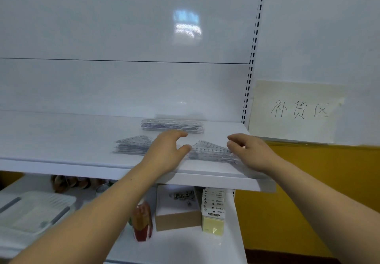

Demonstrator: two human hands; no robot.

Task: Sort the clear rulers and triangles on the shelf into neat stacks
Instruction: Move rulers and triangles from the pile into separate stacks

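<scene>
- Both hands are up on the white shelf (61, 140), bracketing the right triangle stack (211, 150) near the front edge.
- The left hand (166, 150) lies spread, with its fingers straight and low over the shelf. The thumb splays out toward the stack's left corner and looks to touch it. The hand holds nothing.
- The right hand (251, 150) sits at the stack's right end, fingers curled in toward it. Whether they pinch the top pieces or only press the edge, I cannot tell.
- At the back, the ruler stack (172, 126) lies crosswise near the rear panel, just beyond the left fingertips.
- The left triangle stack (132, 145) sits just beside the left hand, its right end hidden behind it.
- My read: this is the squaring-up step on the right stack. With three piles standing, the sort looks close to done.
- To do it well, press inward evenly from both ends with the hands low, so the clear plastic slides into line instead of fanning out.
- Go light on the pressure. Those pieces look slick and the pile sits close to the lip, so a hard shove could send some off the front.
- Mind the left forearm too, because a careless sweep could knock the left triangle stack askew.
</scene>
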